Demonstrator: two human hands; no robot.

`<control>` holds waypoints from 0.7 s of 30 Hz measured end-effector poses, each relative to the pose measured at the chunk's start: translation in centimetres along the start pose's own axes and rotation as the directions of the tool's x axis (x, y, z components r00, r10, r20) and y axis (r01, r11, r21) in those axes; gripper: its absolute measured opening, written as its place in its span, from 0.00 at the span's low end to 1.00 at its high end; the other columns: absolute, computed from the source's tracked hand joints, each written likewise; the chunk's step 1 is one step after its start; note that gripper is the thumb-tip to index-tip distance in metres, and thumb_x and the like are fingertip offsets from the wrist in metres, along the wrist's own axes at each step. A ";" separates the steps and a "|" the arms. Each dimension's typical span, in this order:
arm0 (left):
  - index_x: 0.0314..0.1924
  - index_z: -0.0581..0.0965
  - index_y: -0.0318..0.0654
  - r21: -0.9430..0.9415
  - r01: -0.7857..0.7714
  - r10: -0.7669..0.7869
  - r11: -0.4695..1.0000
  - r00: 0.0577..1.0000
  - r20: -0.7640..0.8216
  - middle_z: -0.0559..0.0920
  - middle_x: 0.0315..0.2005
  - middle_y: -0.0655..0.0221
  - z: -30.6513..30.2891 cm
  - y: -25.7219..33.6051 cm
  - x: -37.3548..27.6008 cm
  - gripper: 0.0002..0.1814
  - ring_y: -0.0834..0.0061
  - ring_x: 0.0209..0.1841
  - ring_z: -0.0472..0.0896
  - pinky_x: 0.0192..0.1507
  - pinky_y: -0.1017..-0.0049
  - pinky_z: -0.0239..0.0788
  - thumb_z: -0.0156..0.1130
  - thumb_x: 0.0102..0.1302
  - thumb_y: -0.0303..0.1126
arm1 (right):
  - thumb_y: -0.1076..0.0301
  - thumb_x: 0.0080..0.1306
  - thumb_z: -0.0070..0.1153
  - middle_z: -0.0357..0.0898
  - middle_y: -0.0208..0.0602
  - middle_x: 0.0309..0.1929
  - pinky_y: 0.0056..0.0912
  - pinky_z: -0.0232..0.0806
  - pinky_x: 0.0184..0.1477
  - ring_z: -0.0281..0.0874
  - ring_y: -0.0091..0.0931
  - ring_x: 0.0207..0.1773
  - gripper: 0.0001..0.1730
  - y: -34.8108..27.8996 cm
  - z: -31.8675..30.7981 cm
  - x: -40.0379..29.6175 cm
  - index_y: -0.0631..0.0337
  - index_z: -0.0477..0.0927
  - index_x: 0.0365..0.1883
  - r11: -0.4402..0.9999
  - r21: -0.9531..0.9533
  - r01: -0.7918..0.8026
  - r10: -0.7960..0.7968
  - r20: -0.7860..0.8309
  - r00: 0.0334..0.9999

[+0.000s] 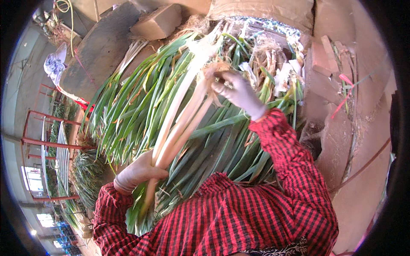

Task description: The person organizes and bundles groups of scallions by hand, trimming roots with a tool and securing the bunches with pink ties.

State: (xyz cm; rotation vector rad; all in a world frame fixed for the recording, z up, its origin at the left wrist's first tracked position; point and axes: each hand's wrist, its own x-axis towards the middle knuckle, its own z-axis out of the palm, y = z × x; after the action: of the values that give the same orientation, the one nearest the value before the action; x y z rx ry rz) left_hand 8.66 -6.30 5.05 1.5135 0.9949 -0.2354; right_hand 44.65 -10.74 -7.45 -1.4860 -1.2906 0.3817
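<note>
My left hand (141,171), in a pale glove, is wrapped around the lower part of several long Welsh onions (182,134). Their white stalks slant up and to the right, and green leaves hang below my fist. At the root end, my gloved right hand (238,91) touches the tangled roots (217,66) with curled fingers. Whether those fingers pinch the roots or a loose skin is unclear. Beneath the held stalks lies a wide heap of Welsh onions with green leaves (144,96). More dry roots (267,48) show beyond my right hand.
A brick-like block (157,22) and a dark slab (99,51) stand at the upper left. Bricks (323,59) and a pink tie (344,92) lie on the right. Further left are a red metal frame (57,144) and another pile of green leaves (88,174).
</note>
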 end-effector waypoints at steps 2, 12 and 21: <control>0.56 0.77 0.30 0.000 -0.020 0.020 1.000 1.000 -0.008 0.82 0.40 0.71 0.5 -0.8 0.4 0.29 0.79 0.40 0.79 0.45 0.75 0.74 0.74 0.53 0.30 | 0.41 0.64 0.69 0.87 0.42 0.39 0.36 0.74 0.45 0.83 0.29 0.39 0.32 0.5 1.2 -0.3 0.62 0.84 0.52 0.995 -0.016 -0.103 0.104 0.086 0.991; 0.50 0.77 0.31 -0.132 -0.049 0.064 0.990 0.992 0.112 0.82 0.34 0.69 2.5 -2.1 1.5 0.25 0.76 0.35 0.81 0.39 0.76 0.76 0.70 0.52 0.32 | 0.54 0.60 0.70 0.88 0.47 0.40 0.38 0.75 0.52 0.87 0.37 0.45 0.29 3.9 3.5 -3.6 0.64 0.85 0.55 0.928 -0.046 -0.370 0.372 0.073 0.925; 0.53 0.77 0.30 -0.186 -0.064 0.109 0.980 0.965 0.239 0.82 0.32 0.66 2.3 -5.3 3.2 0.28 0.74 0.32 0.82 0.36 0.74 0.78 0.70 0.53 0.36 | 0.60 0.61 0.72 0.88 0.36 0.36 0.33 0.76 0.40 0.87 0.31 0.38 0.19 3.9 0.4 -3.3 0.63 0.85 0.45 0.836 0.465 -0.291 0.426 -0.217 0.878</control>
State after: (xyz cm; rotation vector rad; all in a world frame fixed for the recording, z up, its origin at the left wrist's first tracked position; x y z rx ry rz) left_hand 7.86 -7.61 -1.33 1.3248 0.7283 -0.2598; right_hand 45.09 -12.67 -12.21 -1.3448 -0.6130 0.6056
